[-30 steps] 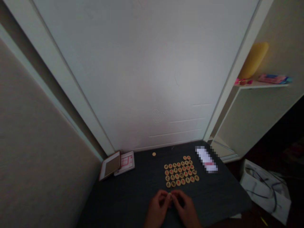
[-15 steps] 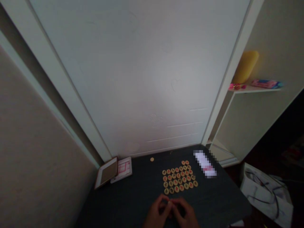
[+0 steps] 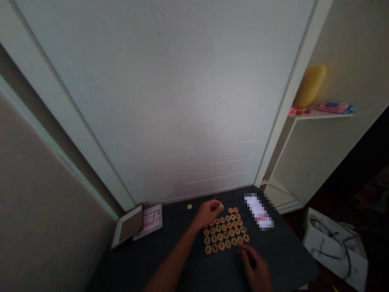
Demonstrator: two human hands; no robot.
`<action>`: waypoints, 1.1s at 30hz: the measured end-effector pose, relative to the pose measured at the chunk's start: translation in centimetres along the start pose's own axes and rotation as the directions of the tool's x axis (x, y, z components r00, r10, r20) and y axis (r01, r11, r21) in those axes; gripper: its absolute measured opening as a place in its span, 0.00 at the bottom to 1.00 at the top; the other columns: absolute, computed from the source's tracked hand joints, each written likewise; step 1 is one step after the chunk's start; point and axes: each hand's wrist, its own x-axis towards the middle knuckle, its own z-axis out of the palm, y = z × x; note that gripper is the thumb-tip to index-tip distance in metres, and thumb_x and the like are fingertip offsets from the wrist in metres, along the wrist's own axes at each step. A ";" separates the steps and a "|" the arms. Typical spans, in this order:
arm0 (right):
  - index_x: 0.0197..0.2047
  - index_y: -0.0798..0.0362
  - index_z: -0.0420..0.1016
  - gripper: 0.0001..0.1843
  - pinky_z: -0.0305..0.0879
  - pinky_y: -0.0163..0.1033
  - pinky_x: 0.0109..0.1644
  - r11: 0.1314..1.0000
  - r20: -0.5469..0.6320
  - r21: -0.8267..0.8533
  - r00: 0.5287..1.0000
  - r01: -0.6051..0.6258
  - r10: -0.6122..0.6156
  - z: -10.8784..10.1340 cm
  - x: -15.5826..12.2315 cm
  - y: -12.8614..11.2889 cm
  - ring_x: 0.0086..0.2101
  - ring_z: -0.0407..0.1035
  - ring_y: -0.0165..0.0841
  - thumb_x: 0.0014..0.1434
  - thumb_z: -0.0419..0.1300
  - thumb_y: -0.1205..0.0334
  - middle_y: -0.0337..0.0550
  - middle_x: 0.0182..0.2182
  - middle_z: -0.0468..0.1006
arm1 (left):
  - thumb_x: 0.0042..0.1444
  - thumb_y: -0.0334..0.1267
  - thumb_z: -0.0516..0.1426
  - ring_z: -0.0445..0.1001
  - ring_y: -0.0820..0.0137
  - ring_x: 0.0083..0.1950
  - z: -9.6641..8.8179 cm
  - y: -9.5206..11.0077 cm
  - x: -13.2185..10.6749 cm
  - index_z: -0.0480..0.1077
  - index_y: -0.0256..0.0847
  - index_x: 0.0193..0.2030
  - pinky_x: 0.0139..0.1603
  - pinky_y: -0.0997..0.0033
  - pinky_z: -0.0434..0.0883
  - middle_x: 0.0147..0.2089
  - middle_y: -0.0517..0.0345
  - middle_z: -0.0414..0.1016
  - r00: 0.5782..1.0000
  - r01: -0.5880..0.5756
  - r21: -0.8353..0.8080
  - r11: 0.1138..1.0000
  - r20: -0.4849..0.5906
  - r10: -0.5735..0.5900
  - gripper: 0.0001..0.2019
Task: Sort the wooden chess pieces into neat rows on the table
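Round wooden Chinese chess pieces with red or dark characters lie in several close rows on the dark table. My left hand reaches over the back left of the rows, covering part of them. Its thumb and fingers pinch one chess piece, just left of two pieces that form a short back row. At the front right corner of the rows is my right hand, curled with thumb and finger close together by the front row. Whether anything is between those fingertips is hidden.
A lone disc lies near the white panel behind the table. A framed board and a pink-and-white item sit at left. A blurred white strip lies right; a white box with cables stands beyond the edge.
My hands were together in front of the rows. The left has moved forward to the back row with a chess piece; the right has moved right. The view has shifted slightly.
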 end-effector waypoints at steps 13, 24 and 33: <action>0.42 0.48 0.85 0.20 0.78 0.36 0.41 0.999 0.026 -0.029 0.999 0.041 -0.041 0.4 0.1 1.9 0.37 0.82 0.41 0.63 0.58 0.43 0.47 0.37 0.86 | 0.52 0.39 0.62 0.82 0.62 0.43 3.2 -4.1 5.6 0.81 0.38 0.39 0.46 0.67 0.75 0.39 0.52 0.86 0.994 0.073 0.218 0.973 0.067 -0.089 0.10; 0.43 0.49 0.84 0.18 0.78 0.35 0.41 0.998 0.009 -0.055 0.999 0.031 -0.031 0.0 0.0 1.5 0.37 0.82 0.41 0.63 0.59 0.46 0.47 0.38 0.86 | 0.53 0.37 0.62 0.82 0.63 0.41 2.9 -4.3 6.0 0.82 0.41 0.41 0.44 0.69 0.74 0.39 0.54 0.86 0.993 0.042 0.341 0.939 0.094 -0.078 0.11; 0.43 0.49 0.84 0.20 0.78 0.34 0.43 0.996 0.005 -0.084 1.000 0.018 -0.018 -0.1 0.0 1.9 0.39 0.82 0.40 0.64 0.58 0.44 0.47 0.40 0.86 | 0.54 0.38 0.61 0.81 0.64 0.40 2.9 -4.6 6.3 0.82 0.42 0.42 0.43 0.70 0.73 0.38 0.56 0.86 0.990 0.015 0.414 0.910 0.119 -0.070 0.11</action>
